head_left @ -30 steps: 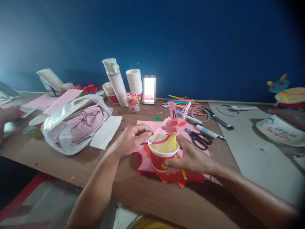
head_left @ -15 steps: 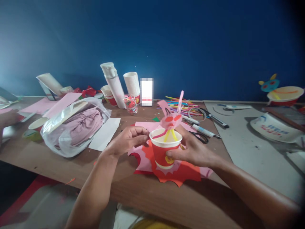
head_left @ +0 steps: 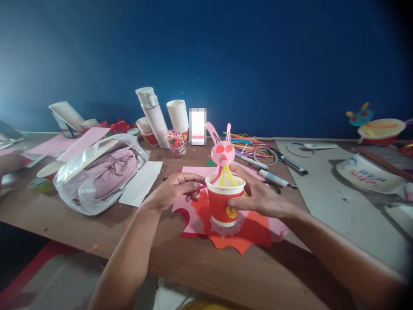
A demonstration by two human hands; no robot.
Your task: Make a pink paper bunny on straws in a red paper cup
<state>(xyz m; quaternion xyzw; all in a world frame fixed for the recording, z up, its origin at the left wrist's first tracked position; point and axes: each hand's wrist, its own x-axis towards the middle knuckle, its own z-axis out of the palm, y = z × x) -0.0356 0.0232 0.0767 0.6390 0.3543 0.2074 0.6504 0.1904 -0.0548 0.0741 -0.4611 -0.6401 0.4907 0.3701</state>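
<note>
My right hand [head_left: 258, 196] is wrapped round the right side of a red and white paper cup [head_left: 219, 204], thumb on its front. The cup stands upright over scalloped red paper [head_left: 254, 232] and pink paper; whether it touches them I cannot tell. A pink paper rabbit head [head_left: 223, 153] with red eyes and nose rises above the cup on yellow pipe cleaners [head_left: 229, 176]. A magenta pipe cleaner [head_left: 201, 187] runs from inside the cup out past its left wall. My left hand [head_left: 180, 189] pinches its outer end between thumb and fingers.
Behind lie a heap of coloured pipe cleaners [head_left: 248, 142], markers [head_left: 274, 177] and scissors [head_left: 274, 186]. A clear bag [head_left: 97, 176] and white paper [head_left: 142, 185] are at left, with a flask [head_left: 153, 120] and stacked cups [head_left: 177, 114] behind. Another person's hand [head_left: 13, 163] shows far left.
The rabbit head has swung left and now faces me more upright. My left hand has come to the cup's left wall, where the magenta pipe cleaner now shows outside.
</note>
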